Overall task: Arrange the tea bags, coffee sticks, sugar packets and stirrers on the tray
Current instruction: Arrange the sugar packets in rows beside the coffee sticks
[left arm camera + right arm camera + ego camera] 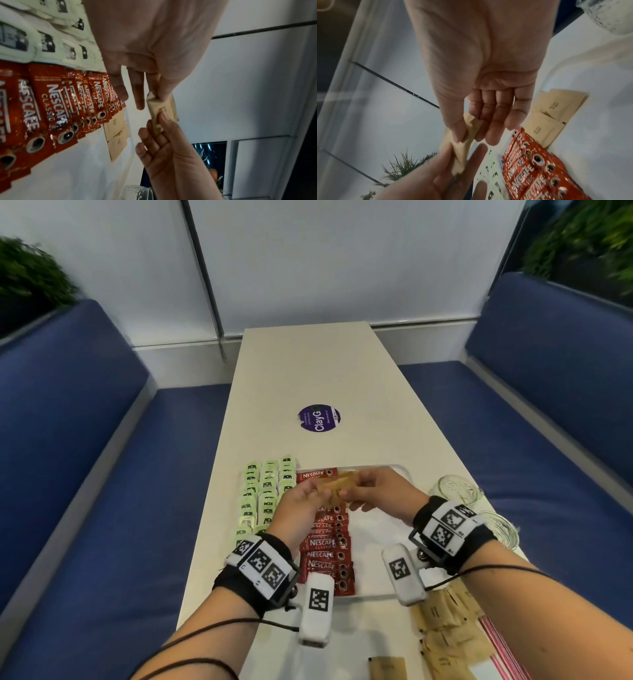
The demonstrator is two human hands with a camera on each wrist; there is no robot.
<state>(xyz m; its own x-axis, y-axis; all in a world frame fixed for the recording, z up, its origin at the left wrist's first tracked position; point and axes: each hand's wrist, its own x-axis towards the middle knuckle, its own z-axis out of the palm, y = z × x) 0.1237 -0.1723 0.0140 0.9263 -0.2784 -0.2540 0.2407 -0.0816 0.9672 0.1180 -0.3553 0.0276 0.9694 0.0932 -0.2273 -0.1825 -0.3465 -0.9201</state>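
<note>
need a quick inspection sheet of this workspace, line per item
surface: white table, purple sticker mid-table
job's things: white tray; green tea bags in rows at its left; red coffee sticks in an overlapping column; two sugar packets laid beside them; loose sugar pile and striped stirrers near right
clutter: two glass jars
grippers: left hand and right hand both pinch brown packets above the tray
cables: black cords along both forearms
surroundings: blue benches, plants, white wall
</note>
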